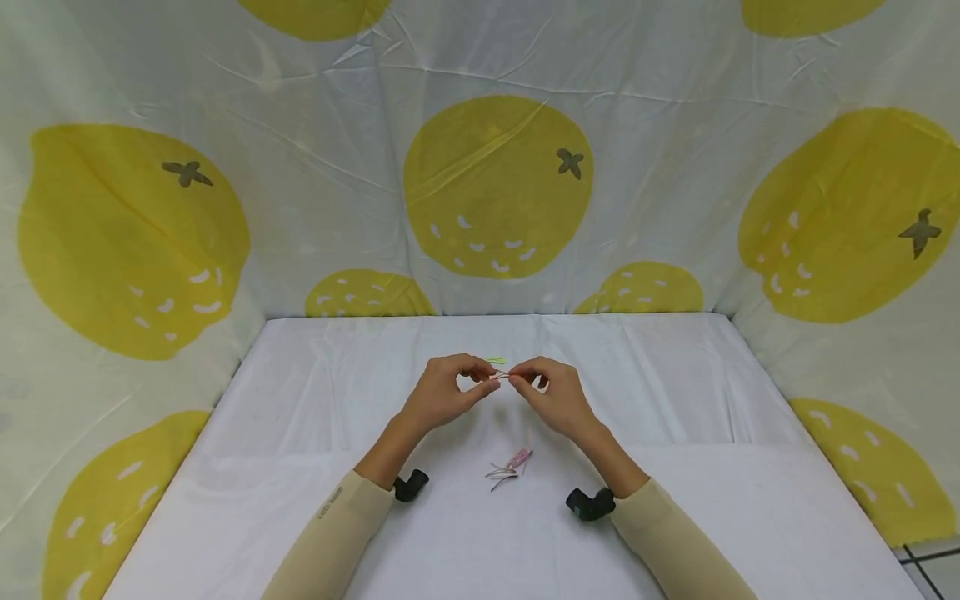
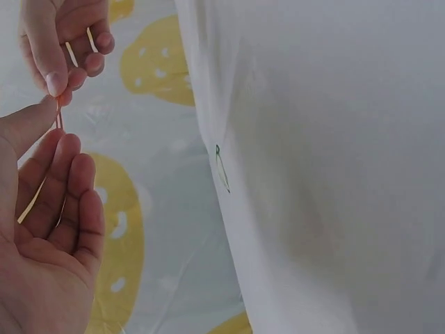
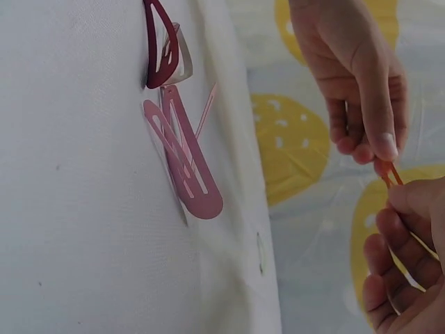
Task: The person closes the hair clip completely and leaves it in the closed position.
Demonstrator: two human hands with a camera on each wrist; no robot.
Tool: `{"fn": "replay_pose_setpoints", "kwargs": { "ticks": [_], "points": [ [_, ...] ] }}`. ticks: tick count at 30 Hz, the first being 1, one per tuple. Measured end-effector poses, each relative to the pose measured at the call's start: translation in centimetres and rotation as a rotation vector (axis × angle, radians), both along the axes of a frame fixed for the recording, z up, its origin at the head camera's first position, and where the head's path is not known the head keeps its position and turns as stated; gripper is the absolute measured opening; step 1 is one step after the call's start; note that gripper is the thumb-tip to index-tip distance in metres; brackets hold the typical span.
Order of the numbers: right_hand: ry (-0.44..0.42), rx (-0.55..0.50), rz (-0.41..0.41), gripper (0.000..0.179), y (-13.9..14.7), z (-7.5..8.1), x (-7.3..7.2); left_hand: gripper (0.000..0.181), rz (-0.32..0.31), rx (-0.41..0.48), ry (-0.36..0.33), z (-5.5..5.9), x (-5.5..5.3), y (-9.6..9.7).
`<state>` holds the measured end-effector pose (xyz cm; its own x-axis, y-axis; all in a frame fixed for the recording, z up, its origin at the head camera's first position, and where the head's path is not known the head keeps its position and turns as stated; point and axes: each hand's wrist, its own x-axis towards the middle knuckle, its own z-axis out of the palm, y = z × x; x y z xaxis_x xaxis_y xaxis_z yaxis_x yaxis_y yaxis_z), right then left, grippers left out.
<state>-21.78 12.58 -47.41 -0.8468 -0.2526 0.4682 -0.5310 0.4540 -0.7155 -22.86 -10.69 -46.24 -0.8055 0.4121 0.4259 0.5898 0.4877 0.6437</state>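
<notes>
In the head view both hands meet over the middle of the table. A slim orange snap hair clip (image 3: 396, 173) spans the small gap between them. My left hand (image 1: 442, 390) pinches one end between thumb and fingers. At the other end, my right hand (image 1: 558, 397) pinches the clip the same way. Fingertips cover much of it, so whether it is snapped or bent apart I cannot tell. Just beyond the hands lies a light green snap hair clip (image 1: 496, 361) on the cloth, seen also as a thin green clip (image 2: 222, 169) in the left wrist view.
Nearer my body a small pile of snap hair clips (image 1: 519, 458) lies on the white table (image 1: 660, 517). The right wrist view shows a pink clip (image 3: 201, 202), a dark red clip (image 3: 149, 52) and a pale one. Lemon-print cloth (image 1: 645, 192) encloses the back and sides.
</notes>
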Motion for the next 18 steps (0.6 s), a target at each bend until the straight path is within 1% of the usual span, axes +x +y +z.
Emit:
{"fn": "replay_pose_setpoints", "kwargs": {
  "ticks": [5,10,18],
  "points": [
    [-0.009,-0.009,-0.024,0.01,0.1,-0.17,-0.33,0.029,0.012,0.024,0.003,-0.18,-0.39,0.4],
    [-0.029,-0.023,-0.036,0.011,0.2,-0.23,-0.54,0.037,0.009,0.041,-0.025,-0.31,-0.74,0.53],
    [-0.039,-0.049,-0.021,0.01,0.03,-0.02,-0.63,0.029,0.017,0.03,-0.03,-0.16,-0.74,0.57]
  ]
}}
